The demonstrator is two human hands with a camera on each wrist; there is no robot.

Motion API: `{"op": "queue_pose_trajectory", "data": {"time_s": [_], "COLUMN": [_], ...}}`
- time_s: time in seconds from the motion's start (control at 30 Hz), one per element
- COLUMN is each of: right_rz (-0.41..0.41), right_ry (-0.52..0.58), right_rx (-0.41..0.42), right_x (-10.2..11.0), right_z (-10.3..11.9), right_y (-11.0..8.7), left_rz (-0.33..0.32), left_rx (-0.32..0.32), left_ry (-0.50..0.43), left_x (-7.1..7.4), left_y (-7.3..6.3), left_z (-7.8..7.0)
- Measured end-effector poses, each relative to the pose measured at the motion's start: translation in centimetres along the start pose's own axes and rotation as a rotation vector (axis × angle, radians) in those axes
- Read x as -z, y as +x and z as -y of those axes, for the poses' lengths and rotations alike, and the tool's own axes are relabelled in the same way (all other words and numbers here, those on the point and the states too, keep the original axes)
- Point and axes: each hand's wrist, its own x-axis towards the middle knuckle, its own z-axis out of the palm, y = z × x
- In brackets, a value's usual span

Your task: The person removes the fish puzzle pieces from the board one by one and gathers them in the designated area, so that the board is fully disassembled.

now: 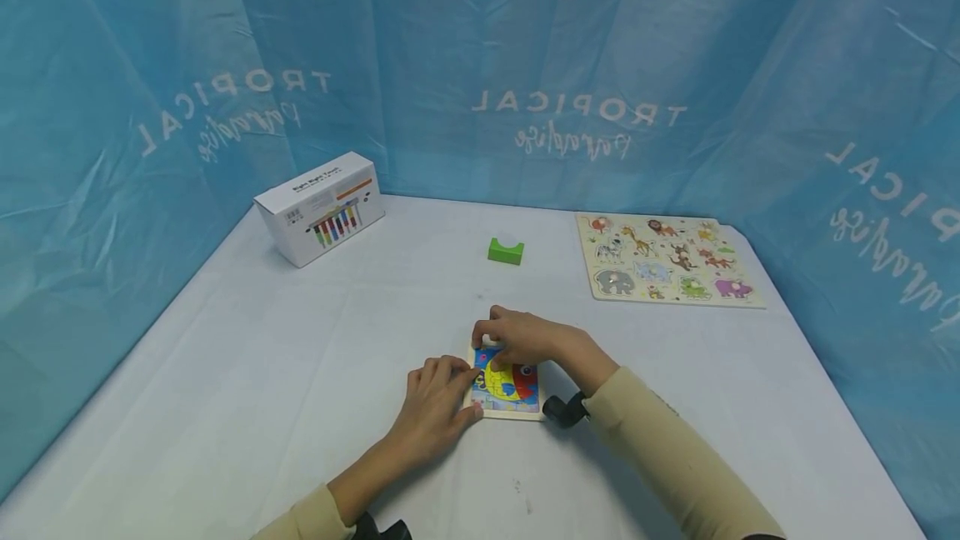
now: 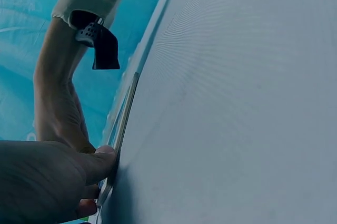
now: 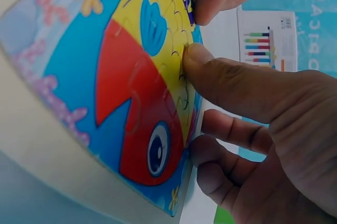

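A small wood-framed fish jigsaw puzzle (image 1: 517,397) lies on the white table in front of me, its fish yellow and red on blue. My left hand (image 1: 433,407) grips its left side, the thumb by the near left corner and the fingers farther up. From the far side my right hand (image 1: 527,337) reaches over it. In the right wrist view, that hand's thumb (image 3: 210,68) presses on the yellow part of the puzzle face, while its other fingers (image 3: 210,166) curl at the far edge. The left wrist view shows the left thumb (image 2: 102,161) against the frame's edge.
A green block (image 1: 506,252) with a curved notch sits beyond the puzzle. At the back right lies a wooden animal puzzle board (image 1: 667,261). A white box (image 1: 322,207) with coloured bars printed on it stands at the back left. Blue curtains (image 1: 450,48) surround the table.
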Motion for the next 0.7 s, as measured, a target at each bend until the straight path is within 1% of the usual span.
{"op": "queue_pose_trajectory", "data": {"time_s": [0.2, 0.37, 0.53, 0.7], "right_rz": [0.004, -0.005, -0.025, -0.052], "right_ry": [0.001, 0.0, 0.0, 0.031], "right_rx": [-0.017, -0.011, 0.001, 0.003], "right_x": [-0.12, -0.3, -0.47, -0.8], "right_z": [0.01, -0.1, -0.12, -0.35], "right_y": [0.09, 0.12, -0.13, -0.54], "left_rz": [0.005, 0.014, 0.02, 0.01], "left_rx": [0.003, 0.002, 0.007, -0.001], "left_ry": [0.018, 0.023, 0.013, 0.017], "left_x": [-0.06, -0.04, -0.03, -0.08], "left_y": [0.0, 0.01, 0.0, 0.04], "left_z": [-0.13, -0.18, -0.22, -0.17]}}
